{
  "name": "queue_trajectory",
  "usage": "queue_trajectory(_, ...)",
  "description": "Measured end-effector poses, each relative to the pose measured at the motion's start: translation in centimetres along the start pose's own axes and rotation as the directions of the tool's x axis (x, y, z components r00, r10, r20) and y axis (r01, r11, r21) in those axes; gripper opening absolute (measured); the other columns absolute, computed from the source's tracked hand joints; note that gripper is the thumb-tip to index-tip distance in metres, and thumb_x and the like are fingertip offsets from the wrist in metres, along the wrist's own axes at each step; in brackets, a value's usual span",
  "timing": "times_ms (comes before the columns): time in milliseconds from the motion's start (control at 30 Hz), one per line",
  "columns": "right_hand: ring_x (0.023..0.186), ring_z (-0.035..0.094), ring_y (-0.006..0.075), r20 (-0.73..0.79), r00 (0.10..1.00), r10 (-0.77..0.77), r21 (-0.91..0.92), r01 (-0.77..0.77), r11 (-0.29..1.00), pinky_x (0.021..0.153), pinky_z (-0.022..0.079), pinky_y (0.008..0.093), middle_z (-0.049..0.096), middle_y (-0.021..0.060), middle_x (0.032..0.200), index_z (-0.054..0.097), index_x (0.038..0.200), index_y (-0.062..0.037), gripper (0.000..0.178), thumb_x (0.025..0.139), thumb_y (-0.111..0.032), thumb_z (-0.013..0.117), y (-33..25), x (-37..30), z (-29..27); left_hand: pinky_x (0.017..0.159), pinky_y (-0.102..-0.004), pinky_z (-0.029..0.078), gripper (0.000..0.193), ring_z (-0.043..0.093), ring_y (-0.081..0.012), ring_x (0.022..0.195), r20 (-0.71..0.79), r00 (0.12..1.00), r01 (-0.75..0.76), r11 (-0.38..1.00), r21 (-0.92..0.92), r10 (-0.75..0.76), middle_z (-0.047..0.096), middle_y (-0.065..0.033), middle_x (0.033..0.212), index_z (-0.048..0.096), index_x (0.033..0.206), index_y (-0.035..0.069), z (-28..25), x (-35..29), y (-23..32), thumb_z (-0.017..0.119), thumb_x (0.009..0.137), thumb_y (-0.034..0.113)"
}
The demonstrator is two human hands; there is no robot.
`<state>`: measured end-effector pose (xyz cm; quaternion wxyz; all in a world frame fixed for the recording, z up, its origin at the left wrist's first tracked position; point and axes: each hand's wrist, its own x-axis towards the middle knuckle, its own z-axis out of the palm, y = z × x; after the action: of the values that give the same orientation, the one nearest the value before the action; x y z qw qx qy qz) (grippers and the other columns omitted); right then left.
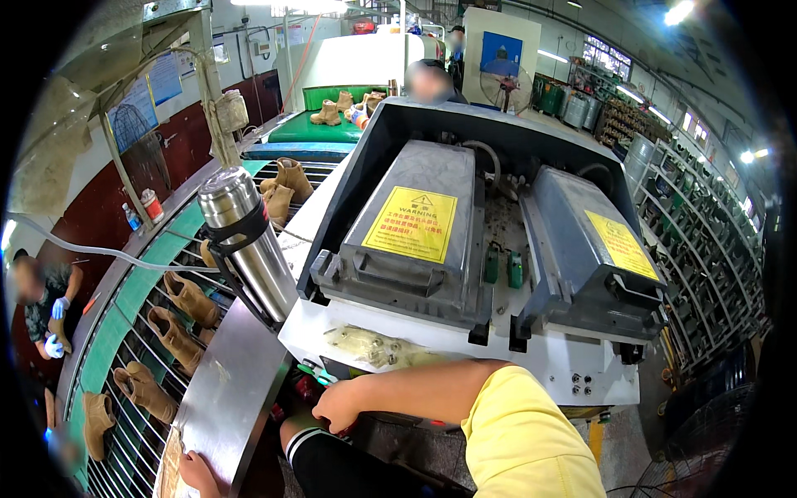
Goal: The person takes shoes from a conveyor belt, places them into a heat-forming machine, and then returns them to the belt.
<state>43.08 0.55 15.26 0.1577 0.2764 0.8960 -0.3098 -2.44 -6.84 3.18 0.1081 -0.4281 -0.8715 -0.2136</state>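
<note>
left hand (pixel 198 473) lies flat on the steel shelf (pixel 228 398), holding nothing. right hand (pixel 336 407) is closed on something small, green and red (pixel 311 380) under the white machine (pixel 432 344); a slip could catch fingers there.

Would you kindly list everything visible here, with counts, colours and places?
Machine: one, white body with a dark housing, centre.
Grey covers: two, each bearing a yellow warning label, on top of the machine.
Flask: one, steel with a black strap, left of the machine.
Metal shelf: one, silver, below the flask.
Boots: several, tan, on the curved conveyor at left; more farther back.
Co-worker: one, blue gloves, far left.
Racks: several tiers, dark, right wall.
Left hand: bare, resting on the shelf's lower edge.
Right hand: bare, yellow sleeve, at the machine's lower front by a small green-handled thing; grip unclear.
</note>
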Motion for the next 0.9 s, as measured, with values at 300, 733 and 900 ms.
queue_trajectory(300, 0.098, 0.060, 0.0344, 0.006, 1.000, -0.004, -0.016, 0.004, 1.000, 0.083, 0.047, 0.0438, 0.064, 0.0177, 0.103, 0.057, 0.116, -0.0065, 0.048, 0.075, -0.030, 0.060, -0.4, -0.1, -0.5, 0.064, -0.0493, 0.043, 0.031, 0.057, -0.0412, 0.068, 0.000, 1.000, 0.009, 1.000, -0.013, -0.009, 0.060, -0.0221, 0.071, 0.057, 0.069, -0.002, -0.2, 0.0, -0.5, 0.049, 0.085, 0.024)
queue_trajectory(733, 0.102, 0.058, 0.0183, -0.286, 0.953, 0.095, 0.666, 0.127, 0.735, 0.090, 0.046, 0.0321, 0.058, 0.0100, 0.118, 0.041, 0.137, -0.0128, 0.054, 0.090, -0.028, 0.059, -6.5, -23.1, 0.0, 0.061, -0.0489, 0.043, 0.031, 0.057, -0.0392, 0.065, 0.031, 0.999, -0.011, 0.996, -0.088, 0.013, 0.061, -0.0199, 0.070, 0.057, 0.067, -0.001, 1.0, 0.1, -1.7, 0.049, 0.085, 0.023)
queue_trajectory(900, 0.080, 0.062, 0.0196, -0.748, -0.379, 0.545, 0.659, -0.325, 0.678, 0.075, 0.049, 0.0352, 0.063, 0.0056, 0.082, 0.061, 0.107, -0.0088, 0.036, 0.074, -0.018, 0.070, 1.1, -36.9, 5.7, 0.061, -0.0487, 0.044, 0.031, 0.057, -0.0396, 0.064, -0.026, 0.997, -0.079, 0.991, -0.106, 0.077, 0.060, -0.0206, 0.069, 0.057, 0.066, -0.001, 0.9, -0.1, -1.1, 0.049, 0.084, 0.022)
